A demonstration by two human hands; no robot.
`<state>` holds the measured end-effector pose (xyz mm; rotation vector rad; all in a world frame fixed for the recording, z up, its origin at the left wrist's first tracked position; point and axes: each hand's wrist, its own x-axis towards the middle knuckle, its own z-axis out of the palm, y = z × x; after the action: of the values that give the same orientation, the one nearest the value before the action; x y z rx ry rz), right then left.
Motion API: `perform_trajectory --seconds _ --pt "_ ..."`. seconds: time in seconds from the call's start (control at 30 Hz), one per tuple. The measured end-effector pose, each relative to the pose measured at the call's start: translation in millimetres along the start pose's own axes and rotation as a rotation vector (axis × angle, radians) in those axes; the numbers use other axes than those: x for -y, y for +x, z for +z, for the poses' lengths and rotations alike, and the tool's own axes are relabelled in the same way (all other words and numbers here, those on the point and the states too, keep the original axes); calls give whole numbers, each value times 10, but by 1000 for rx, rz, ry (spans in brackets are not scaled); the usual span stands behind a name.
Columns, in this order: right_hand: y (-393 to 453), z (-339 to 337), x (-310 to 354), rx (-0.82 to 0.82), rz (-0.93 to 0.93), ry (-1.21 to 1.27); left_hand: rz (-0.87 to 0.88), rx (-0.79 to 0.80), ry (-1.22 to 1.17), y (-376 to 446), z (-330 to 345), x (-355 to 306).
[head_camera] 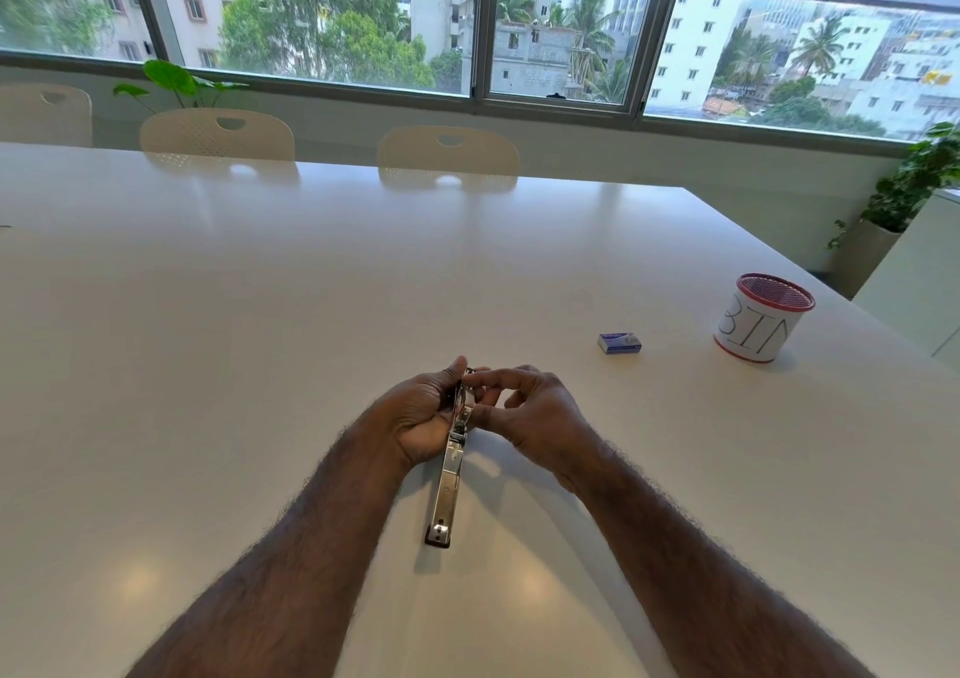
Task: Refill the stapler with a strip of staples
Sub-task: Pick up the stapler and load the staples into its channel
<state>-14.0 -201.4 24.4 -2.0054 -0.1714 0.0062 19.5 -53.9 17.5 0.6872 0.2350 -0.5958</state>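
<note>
A metal stapler (448,485) lies swung open on the white table (260,313), its black-tipped base end pointing toward me. My left hand (423,415) grips the stapler's far end, thumb up beside it. My right hand (530,412) has its fingers curled, and its fingertips pinch at the top of the stapler's far end; whether a staple strip sits between them is too small to tell. A small blue and white staple box (619,343) lies on the table to the right, apart from both hands.
A red mesh cup (763,325) wrapped in white paper lettered "BIN" stands at the right, past the staple box. Cream chairs (448,155) line the table's far edge under the windows. A potted plant (914,183) stands beyond the right corner.
</note>
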Motion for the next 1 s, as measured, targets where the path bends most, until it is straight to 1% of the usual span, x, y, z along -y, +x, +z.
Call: perform_trajectory --seconds 0.2,0.33,0.43,0.53,0.57,0.7,1.0 --pt "-5 -55 -6 -14 -117 -217 -18 -7 26 -13 6 3" --pt "-2 -95 -14 3 -156 -276 -19 -15 55 -7 11 15" --pt "16 -103 -22 20 -117 -243 -29 7 57 -35 32 33" --pt "24 -99 -16 52 -63 -169 -52 64 24 -61 47 50" --pt "25 -103 -8 54 -56 -152 -53 61 29 -61 42 55" --pt "26 -119 29 19 -19 -48 -18 -40 99 -26 17 55" --pt "-3 -84 97 48 -33 -125 -6 -6 118 -16 28 54"
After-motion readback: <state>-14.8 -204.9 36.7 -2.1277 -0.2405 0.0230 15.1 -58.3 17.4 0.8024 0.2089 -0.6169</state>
